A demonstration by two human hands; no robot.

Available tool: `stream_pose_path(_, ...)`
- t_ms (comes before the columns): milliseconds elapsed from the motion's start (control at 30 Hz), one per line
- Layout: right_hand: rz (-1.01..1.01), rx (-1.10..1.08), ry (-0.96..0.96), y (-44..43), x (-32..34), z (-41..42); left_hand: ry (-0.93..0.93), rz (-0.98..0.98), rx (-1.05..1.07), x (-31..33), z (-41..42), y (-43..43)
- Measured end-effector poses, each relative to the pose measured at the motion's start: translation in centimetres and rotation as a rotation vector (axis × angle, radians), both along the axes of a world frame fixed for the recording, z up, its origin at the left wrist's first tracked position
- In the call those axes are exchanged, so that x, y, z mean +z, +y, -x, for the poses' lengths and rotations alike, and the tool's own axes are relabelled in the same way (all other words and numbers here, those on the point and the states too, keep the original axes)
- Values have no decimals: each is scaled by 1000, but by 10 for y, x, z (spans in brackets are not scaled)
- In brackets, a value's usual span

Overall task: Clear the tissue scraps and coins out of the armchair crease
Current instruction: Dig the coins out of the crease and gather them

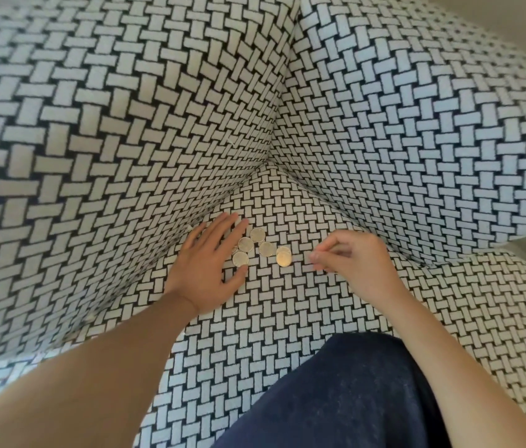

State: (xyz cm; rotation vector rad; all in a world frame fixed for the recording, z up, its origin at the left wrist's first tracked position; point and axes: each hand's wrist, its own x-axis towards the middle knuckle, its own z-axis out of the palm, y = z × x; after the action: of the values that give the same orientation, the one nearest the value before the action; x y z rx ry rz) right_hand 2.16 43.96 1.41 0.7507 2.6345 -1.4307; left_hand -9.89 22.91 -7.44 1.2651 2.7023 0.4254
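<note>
Coins could be knocked into the crease by the flat, spread-fingered left hand, while whether the right hand, fingers pinched, holds anything cannot be told.

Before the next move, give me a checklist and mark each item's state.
1. Coins out in the open: ok. The coins lie in a loose cluster on the seat cushion.
2. Left hand free to gather: ok. The left hand lies flat with straight fingers beside the cluster.
3. Right hand empty: cannot tell. The right hand has its fingertips pinched together, and anything between them is too small to see.
4. Tissue scraps located: cannot tell. None stand out against the white weave.
5. Crease cleared: cannot tell. Its depth is hidden.
</note>
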Motion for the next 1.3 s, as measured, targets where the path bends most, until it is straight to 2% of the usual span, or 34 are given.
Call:
stream_pose_path(133,-44,-45,47,2,6,-23,-38,-40,-6,11,-1,1)
stream_pose_path(300,37,-256,83,12,5,-61,-293,-102,150,36,-5,17)
stream_pose_path(433,198,-490,123,14,9,-111,-220,-137,75,77,-37,66)
stream_pose_path(500,281,-619,156,14,13,-143,-349,-212,-12,101,-64,99)
stream_pose_path(600,321,-740,172,23,18,-197,-438,-192,-260,129,-116,152)
stream_pose_path(767,288,-1051,229,46,27,-305,-657,80,-633,156,-242,229)
stream_pose_path(833,257,-1159,231,54,26,-346,-752,176,-709,152,-293,249)
stream_pose_path(967,-20,-1259,54,69,11,-410,-790,295,-769,131,-366,269)
stream_pose_path(1033,-78,-1317,-6,78,3,-433,-814,313,-741,122,-388,274)
stream_pose_path(1133,-92,-1305,-56,91,-6,-452,-812,278,-699,112,-400,277)
stream_pose_path(1300,26,-1127,-119,97,2,-456,-845,257,-641,112,-395,270)
